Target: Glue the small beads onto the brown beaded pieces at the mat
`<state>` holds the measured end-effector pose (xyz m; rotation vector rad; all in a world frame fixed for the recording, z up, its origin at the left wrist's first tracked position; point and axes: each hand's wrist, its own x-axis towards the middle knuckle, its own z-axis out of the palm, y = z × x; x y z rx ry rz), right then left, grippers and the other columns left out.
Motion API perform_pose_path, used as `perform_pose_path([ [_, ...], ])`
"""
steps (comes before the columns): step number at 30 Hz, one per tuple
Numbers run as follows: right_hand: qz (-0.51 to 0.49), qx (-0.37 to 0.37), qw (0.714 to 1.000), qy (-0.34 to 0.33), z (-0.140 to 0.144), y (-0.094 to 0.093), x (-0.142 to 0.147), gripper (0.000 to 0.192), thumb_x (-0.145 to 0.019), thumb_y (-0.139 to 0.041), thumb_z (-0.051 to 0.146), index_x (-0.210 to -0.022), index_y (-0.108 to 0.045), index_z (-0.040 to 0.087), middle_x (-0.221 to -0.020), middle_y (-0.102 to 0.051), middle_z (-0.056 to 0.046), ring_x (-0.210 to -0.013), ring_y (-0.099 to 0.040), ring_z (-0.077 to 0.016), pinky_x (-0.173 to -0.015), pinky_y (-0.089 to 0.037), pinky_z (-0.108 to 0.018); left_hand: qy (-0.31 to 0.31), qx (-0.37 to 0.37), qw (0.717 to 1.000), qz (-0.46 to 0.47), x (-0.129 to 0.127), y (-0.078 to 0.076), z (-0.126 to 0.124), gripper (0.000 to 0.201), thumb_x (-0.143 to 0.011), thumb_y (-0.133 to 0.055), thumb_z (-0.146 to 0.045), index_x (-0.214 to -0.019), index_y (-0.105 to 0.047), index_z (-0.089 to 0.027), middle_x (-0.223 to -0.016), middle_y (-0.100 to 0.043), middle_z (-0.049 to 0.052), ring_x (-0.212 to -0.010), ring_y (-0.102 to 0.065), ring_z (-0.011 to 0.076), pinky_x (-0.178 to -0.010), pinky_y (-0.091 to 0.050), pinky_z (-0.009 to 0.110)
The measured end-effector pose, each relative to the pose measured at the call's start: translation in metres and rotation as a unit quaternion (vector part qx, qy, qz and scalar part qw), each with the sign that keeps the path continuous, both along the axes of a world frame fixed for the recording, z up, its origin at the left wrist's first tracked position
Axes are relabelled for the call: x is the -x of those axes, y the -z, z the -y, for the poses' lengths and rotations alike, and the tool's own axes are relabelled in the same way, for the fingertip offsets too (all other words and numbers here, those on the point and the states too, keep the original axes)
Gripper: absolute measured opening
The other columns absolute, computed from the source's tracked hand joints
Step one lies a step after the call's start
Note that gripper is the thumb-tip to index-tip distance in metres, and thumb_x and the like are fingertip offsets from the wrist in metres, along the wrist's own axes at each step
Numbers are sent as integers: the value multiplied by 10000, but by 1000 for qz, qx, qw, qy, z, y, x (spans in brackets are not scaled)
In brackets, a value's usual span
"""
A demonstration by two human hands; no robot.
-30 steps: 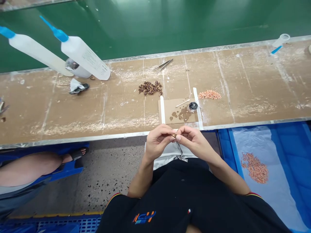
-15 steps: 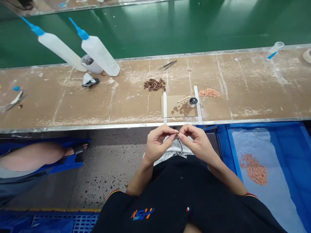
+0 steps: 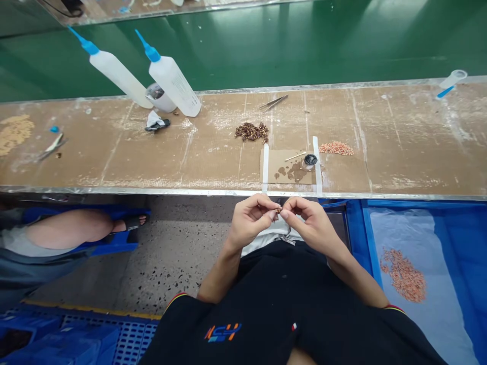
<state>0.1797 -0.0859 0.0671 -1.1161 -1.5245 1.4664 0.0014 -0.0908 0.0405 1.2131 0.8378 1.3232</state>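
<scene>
While both hands meet below the bench edge, the left hand (image 3: 249, 220) and right hand (image 3: 310, 225) pinch one tiny brown part (image 3: 278, 210) between their fingertips. Beyond the fingers lie one dark pile (image 3: 251, 132), one pink pile (image 3: 336, 148), one small jar (image 3: 310, 161), two bottles (image 3: 173, 81) and one pair of tweezers (image 3: 273, 103).

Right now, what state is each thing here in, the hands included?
left hand: pinching a tiny brown part at the fingertips
right hand: pinching the same part from the other side
two squeeze bottles: leaning, blue nozzles on
small jar: upright on the cardboard pad
tweezers: lying unused
brown pile: heaped loose
pink pile: heaped loose
</scene>
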Motion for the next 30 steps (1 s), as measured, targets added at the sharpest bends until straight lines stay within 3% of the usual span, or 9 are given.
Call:
perform_pose_path([
  [6,16,13,1000,-2,-12,9,-2,471,-931,-684,650,-760,-583,222,-683,-586,1,-628,-485,-136,-596,-424,-280,19,50,998,-18,4,2,-11,225,-876,-863,-363,-838,-751,-171,-770,-702,30,-669,-668,117,-640,-584,241],
  [14,18,7,999,-42,-27,11,2,484,-959,-653,644,-736,-567,223,-667,-564,13,-609,-459,-125,-593,-407,-275,46,36,998,19,9,13,-23,231,-889,-845,-299,-797,-671,-177,-716,-632,-2,-635,-594,87,-599,-517,197],
  [19,16,17,999,-39,-34,13,6,533,-959,-623,708,-741,-575,224,-672,-588,1,-614,-494,-134,-592,-423,-277,36,55,998,5,12,16,-29,242,-887,-845,-343,-816,-681,-179,-738,-659,10,-635,-614,98,-596,-535,210],
  [24,54,-3,998,-15,-40,17,3,467,-985,-629,635,-763,-599,225,-688,-617,-12,-621,-529,-150,-603,-443,-288,63,86,993,-54,24,18,-44,211,-900,-822,-372,-935,-752,-176,-827,-756,58,-694,-702,138,-649,-597,253],
  [26,77,-24,997,6,-41,20,-4,416,-996,-629,574,-766,-608,228,-696,-634,-23,-632,-549,-160,-598,-449,-288,27,90,990,-108,34,23,-59,202,-901,-799,-367,-969,-769,-179,-877,-786,71,-727,-717,150,-656,-594,257],
  [30,142,-72,981,114,-43,27,-39,322,-976,-643,488,-771,-636,240,-720,-679,-42,-656,-594,-186,-619,-483,-306,-162,74,950,-258,64,29,-103,123,-879,-737,-293,-878,-764,-173,-752,-739,20,-668,-651,141,-609,-523,240],
])
